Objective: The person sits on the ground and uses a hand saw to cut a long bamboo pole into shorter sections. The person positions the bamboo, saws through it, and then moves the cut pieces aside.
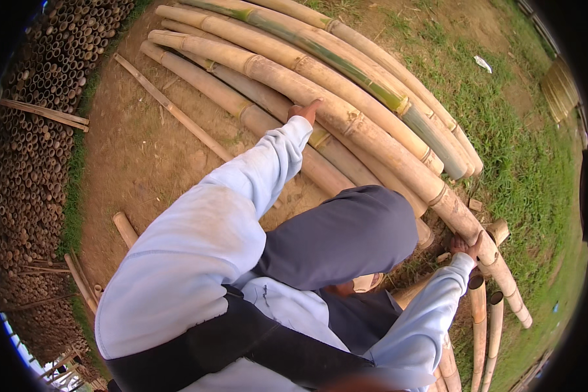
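A long tan bamboo pole (366, 127) runs slantwise from the far left to the near right, on the near side of the stack. My left hand (305, 112) grips its near side around the middle, one digit lying along the surface and the other fingers partly hidden. Further down, by the pole's right end, my right hand (466, 246) holds the same pole from the near side, its fingers partly underneath. Behind it lie several more poles, among them a green-streaked bamboo pole (372, 88). Other poles (242, 111) rest on the ground below my left hand.
A tall stack of cut bamboo (39, 137) rises at the left. A thin bamboo strip (176, 114) lies on bare soil. Upright-looking bamboo pieces (479, 313) are below my right hand. Grass (536, 202) spreads to the right. My bent knee (372, 225) sits between my arms.
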`<control>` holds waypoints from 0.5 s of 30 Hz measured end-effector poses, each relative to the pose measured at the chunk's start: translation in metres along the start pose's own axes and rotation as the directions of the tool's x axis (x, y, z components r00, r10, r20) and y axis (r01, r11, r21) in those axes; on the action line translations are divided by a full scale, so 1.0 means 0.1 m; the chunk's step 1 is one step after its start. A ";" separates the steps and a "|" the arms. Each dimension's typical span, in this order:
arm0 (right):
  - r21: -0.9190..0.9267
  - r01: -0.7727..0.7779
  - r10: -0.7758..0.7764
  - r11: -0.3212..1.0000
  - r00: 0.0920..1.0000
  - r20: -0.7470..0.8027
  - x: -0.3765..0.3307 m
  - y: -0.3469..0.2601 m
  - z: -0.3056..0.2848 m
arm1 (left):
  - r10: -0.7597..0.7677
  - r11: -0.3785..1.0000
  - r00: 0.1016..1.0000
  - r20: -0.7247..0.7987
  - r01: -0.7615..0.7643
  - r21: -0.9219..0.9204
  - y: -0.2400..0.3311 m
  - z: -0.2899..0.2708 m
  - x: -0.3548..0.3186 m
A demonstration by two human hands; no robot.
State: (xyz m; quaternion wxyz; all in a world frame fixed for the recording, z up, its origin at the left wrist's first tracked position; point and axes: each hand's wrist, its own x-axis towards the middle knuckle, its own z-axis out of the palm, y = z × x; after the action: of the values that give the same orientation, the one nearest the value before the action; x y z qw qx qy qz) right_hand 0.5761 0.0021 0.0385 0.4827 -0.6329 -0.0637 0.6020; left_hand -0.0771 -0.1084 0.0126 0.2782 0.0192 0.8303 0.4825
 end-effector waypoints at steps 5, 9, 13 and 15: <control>-0.040 -0.041 0.041 0.998 0.999 -0.001 0.04 0.02 0.29 | -0.070 0.989 0.992 0.106 0.055 0.140 0.19 0.02 -0.09; -0.066 0.089 -0.090 0.994 0.996 -0.022 0.15 0.10 0.34 | -0.045 0.988 0.996 0.082 0.032 0.150 0.28 0.00 -0.17; -0.057 0.183 -0.180 0.982 0.982 0.051 0.09 0.19 0.40 | -0.040 0.974 0.997 0.064 0.025 0.227 0.27 -0.05 -0.08; 0.045 0.149 -0.152 0.988 0.983 0.098 0.02 0.26 0.52 | -0.015 0.960 1.000 0.012 0.011 0.280 0.28 -0.11 0.03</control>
State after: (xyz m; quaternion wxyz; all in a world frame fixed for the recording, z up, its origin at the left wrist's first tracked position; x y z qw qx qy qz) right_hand 0.5203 0.0177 0.0290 0.5347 -0.5858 -0.1245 0.5961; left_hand -0.0911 -0.1013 0.0382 0.2816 0.0559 0.8883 0.3584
